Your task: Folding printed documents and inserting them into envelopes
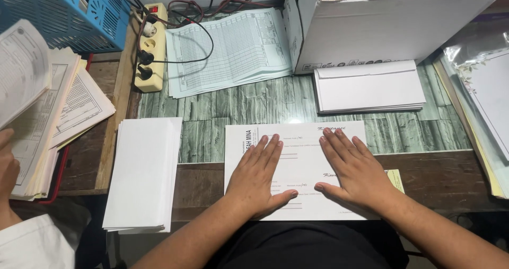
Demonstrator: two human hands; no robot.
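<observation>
Head view. Both forearms enter from the bottom edge, and the left hand (260, 176) and right hand (354, 171) lie palm-down, fingers straight and spread, gripping nothing, pressed flat on a white printed form (303, 142). That form sits at the near edge of the desk (440, 176), partly on the dark wood strip and partly on the green plank-pattern covering; its near edge reaches the person's dark lap. A small yellow slip (395, 180) shows just beside the right wrist, under the form's right edge.

Left of the form, apart from it, a stack of blank white sheets (142, 173) overhangs the desk edge. Behind the form, well apart, a stack of white envelopes (368, 86) lies flap-up against the foot of a white cardboard box (382, 28), which bears a row of small dark symbols along its lower edge. A pale blue ruled table sheet (228, 51) lies at rear centre, crossed by a black cable. A cream power strip (150, 46) with black plugs stands left of it, below a blue plastic basket (69, 14).

At far left, another person's hand (8, 165) rests on a thick pile of printed papers (47, 104). Clear-wrapped paper (485, 83) lies at the right edge.
</observation>
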